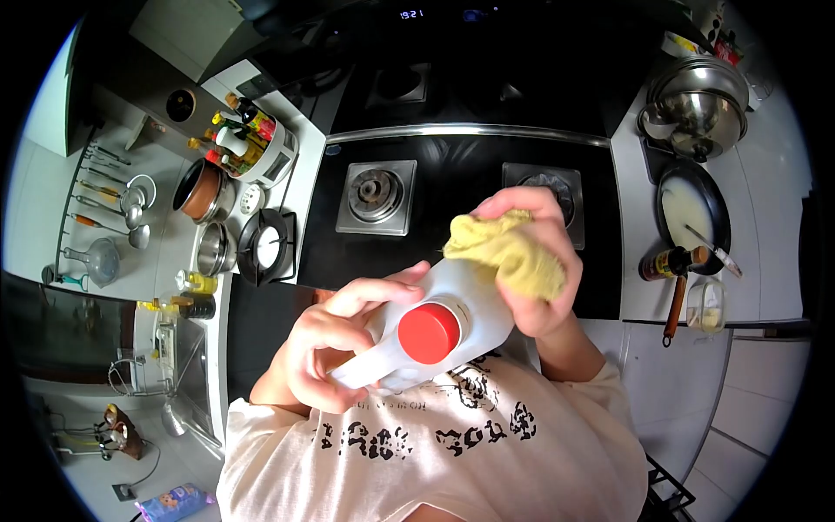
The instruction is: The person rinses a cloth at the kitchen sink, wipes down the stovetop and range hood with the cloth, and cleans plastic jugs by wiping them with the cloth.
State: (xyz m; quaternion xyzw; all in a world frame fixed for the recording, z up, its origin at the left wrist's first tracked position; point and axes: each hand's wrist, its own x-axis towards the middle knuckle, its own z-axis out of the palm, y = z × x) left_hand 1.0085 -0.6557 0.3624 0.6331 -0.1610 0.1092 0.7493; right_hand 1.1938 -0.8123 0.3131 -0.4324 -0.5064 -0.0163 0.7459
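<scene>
A whitish translucent plastic jug [474, 280] with a red screw cap [429, 333] is held up in front of my chest, its cap toward me. My left hand [335, 339] is wrapped round the jug's handle side, with the thumb and fingers on the plastic. In my right hand [552, 252] is a crumpled yellow cloth [504, 248], pressed against the far right side of the jug. Part of the jug's side is hidden by the cloth and fingers.
Beyond the jug lies a black gas cooktop [452, 191] with a left burner [376, 196]. Sauce bottles in a white rack [277, 157] and several pots stand left. To the right are a frying pan [691, 204], a dark bottle [668, 263] and a steel pot [700, 113].
</scene>
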